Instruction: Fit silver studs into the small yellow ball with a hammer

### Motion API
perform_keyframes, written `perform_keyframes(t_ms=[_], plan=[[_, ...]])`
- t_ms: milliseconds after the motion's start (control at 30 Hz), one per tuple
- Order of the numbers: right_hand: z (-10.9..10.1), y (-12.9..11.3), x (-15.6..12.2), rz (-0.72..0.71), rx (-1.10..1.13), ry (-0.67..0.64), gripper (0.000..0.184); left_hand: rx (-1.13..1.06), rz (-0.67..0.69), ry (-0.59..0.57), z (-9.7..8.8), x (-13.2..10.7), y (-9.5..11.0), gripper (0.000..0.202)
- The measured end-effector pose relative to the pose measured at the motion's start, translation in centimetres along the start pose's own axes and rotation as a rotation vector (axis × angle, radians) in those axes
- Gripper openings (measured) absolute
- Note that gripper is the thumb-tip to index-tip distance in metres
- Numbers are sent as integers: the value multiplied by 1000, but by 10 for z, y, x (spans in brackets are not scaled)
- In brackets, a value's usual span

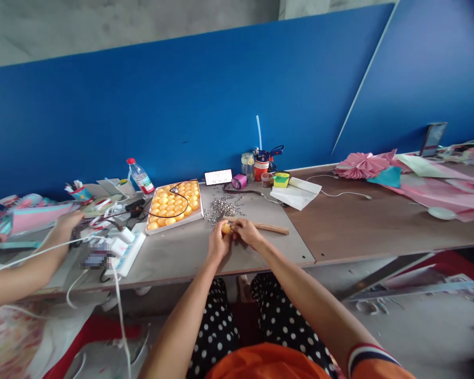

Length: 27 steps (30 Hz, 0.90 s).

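Close to the table's front edge, my left hand [218, 245] is closed around a small yellow-orange ball [226, 228]. My right hand [248, 233] meets it from the other side, fingers pinched at the ball; what they grip is too small to make out. A wooden stick [274, 228] runs behind my right hand and sticks out to its right. Just beyond both hands lies a scattered pile of small shiny metal pieces [223, 207]. A shallow white tray [177, 225] filled with similar yellow-orange balls [169, 202] stands to the left, a dark cable across it.
Left of the tray are a white power strip [131, 255] with plugs and a water bottle [142, 179]. Behind the pile stand a lit display [218, 177], a purple box [239, 181] and an orange cup [261, 169]. Another person's arm [35, 263] reaches in at left.
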State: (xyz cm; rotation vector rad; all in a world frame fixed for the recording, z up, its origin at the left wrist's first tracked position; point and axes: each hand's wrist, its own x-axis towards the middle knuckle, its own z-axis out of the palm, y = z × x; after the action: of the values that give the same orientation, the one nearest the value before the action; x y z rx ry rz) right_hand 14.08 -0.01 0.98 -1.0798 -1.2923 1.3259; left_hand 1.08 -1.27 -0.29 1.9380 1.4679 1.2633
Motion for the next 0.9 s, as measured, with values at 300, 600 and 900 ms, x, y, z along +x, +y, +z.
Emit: perform_keyframes(t_ms=[300,600,900], plan=[[1,9,0,-27,167,79,20,-208,-80,27,8,1,-7,35],[-2,15,0,-4,350,88,33,-346,-160,85,5,4,-14,30],[-8,8,5,-70,282,90,27,-415,-173,81,2,2,-10,22]])
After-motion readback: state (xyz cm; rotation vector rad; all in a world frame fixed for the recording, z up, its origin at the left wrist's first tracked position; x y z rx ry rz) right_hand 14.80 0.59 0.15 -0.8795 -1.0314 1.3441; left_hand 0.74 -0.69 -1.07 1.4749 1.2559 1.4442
